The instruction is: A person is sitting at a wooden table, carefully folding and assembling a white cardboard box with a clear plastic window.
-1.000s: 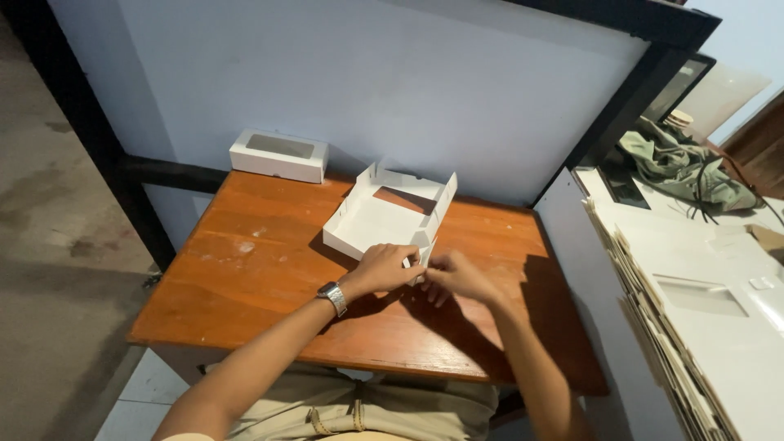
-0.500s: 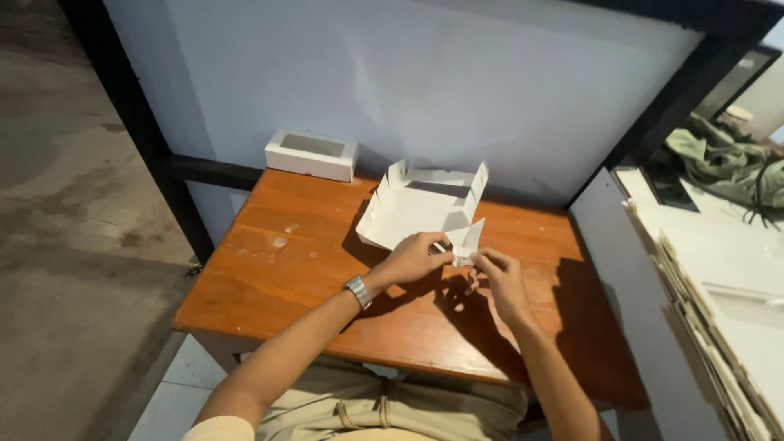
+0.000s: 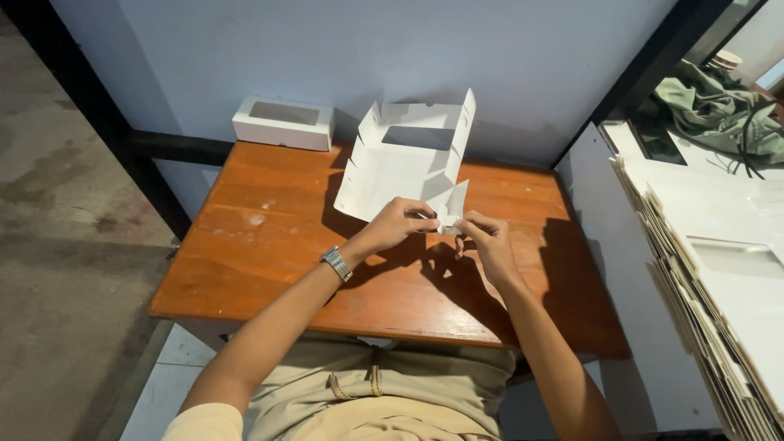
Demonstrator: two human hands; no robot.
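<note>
Since half a second ago the flat white cardboard box blank with a cut-out window point(image 3: 404, 163) has been tipped up higher off the worn orange-brown wooden table point(image 3: 269, 245), so that its far windowed panel now stands nearly upright against the pale blue wall point(image 3: 408, 49), and both hands have risen with it.

The left hand point(image 3: 396, 224), with a silver metal wristwatch point(image 3: 336, 263) on its wrist, grips the blank's near edge — fingers curled over the top, thumb beneath. The right hand point(image 3: 483, 237) pinches a small corner flap of the same blank between thumb and fingertips, just beside the left hand's fingers. The blank rests only in the two hands, its near corner low over the middle of the table and its side flaps folded up.

At the table's far left corner sits a finished white rectangular cardboard box with a window in its lid point(image 3: 283, 122), well apart from the hands. To the right, a tall stack of flat white cardboard blanks point(image 3: 719, 269) lies on a neighbouring surface, with a crumpled green cloth point(image 3: 710, 106) beyond it.
</note>
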